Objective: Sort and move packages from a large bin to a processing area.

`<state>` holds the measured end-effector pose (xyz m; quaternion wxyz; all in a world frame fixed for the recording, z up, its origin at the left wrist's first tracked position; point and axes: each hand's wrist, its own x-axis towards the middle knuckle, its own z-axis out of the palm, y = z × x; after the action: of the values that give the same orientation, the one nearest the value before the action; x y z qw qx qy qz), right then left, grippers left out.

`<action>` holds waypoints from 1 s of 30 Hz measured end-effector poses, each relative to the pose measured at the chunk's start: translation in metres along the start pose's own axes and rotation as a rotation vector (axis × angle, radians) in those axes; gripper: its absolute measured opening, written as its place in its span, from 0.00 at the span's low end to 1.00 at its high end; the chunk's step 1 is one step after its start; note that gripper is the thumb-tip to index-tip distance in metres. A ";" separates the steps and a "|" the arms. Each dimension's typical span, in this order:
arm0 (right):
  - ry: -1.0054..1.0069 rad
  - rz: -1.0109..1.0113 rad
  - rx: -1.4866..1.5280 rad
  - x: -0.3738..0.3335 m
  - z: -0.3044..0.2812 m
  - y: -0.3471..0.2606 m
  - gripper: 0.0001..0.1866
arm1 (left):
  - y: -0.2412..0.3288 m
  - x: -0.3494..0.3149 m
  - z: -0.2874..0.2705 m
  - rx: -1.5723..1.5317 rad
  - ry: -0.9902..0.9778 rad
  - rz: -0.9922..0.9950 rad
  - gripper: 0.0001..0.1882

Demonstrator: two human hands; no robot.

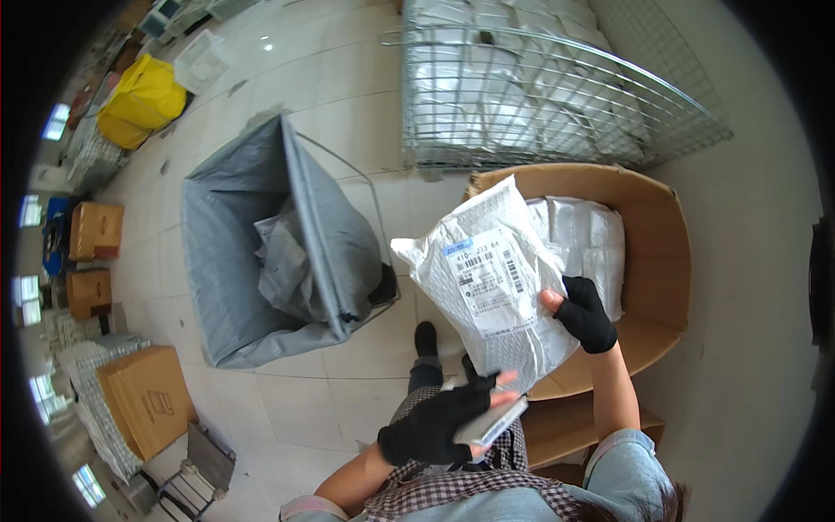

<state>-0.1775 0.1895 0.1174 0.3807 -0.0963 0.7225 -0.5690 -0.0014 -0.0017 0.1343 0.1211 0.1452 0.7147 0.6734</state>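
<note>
My right hand (587, 315), in a black fingerless glove, grips the right edge of a white bubble mailer (513, 339) with its thumb on top. The mailer carries a printed white label with barcodes and a small blue strip, and is tilted over the near left side of a large cardboard box (657, 261). Further white parcels (596, 230) lie inside that box. Below the mailer, my gloved left hand (444, 422) holds a flat, pale, phone-like device (491, 421) between thumb and fingers. The device is seen nearly edge-on, so its face is hard to make out.
A grey fabric bin (235, 304) on a wire frame stands to the left, with crumpled grey plastic inside. Behind the box is a wire mesh cage (539, 104) full of white parcels. Brown cartons (150, 400) and a yellow bag (143, 100) line the far left. A wall (748, 287) rises at right.
</note>
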 end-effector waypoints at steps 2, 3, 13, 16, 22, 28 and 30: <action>-0.032 -0.050 0.008 0.014 0.024 -0.015 0.17 | 0.013 -0.021 0.001 -0.198 -0.112 -0.050 0.32; -0.050 -0.080 0.018 0.022 0.038 -0.023 0.17 | 0.020 -0.031 0.001 -0.242 -0.174 -0.127 0.32; -0.421 -0.480 0.132 0.073 0.156 -0.062 0.22 | 0.027 -0.042 0.007 -0.606 -0.185 -0.266 0.30; -0.557 -0.228 0.101 0.067 0.130 -0.077 0.26 | 0.008 -0.050 -0.020 -1.126 0.349 -0.071 0.33; -0.766 -0.057 -0.149 0.022 0.115 -0.035 0.20 | 0.003 -0.038 -0.072 -0.966 0.770 0.055 0.30; -0.684 -0.057 0.221 -0.007 0.099 -0.019 0.10 | -0.029 -0.038 -0.071 -0.273 0.601 -0.339 0.40; -0.598 0.032 0.580 -0.010 0.108 -0.015 0.08 | -0.039 -0.037 -0.063 -0.242 0.491 -0.309 0.43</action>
<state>-0.1036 0.1100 0.1283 0.5939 -0.1349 0.3912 -0.6899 0.0081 -0.0756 0.0981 0.0621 -0.1475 0.6509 0.7421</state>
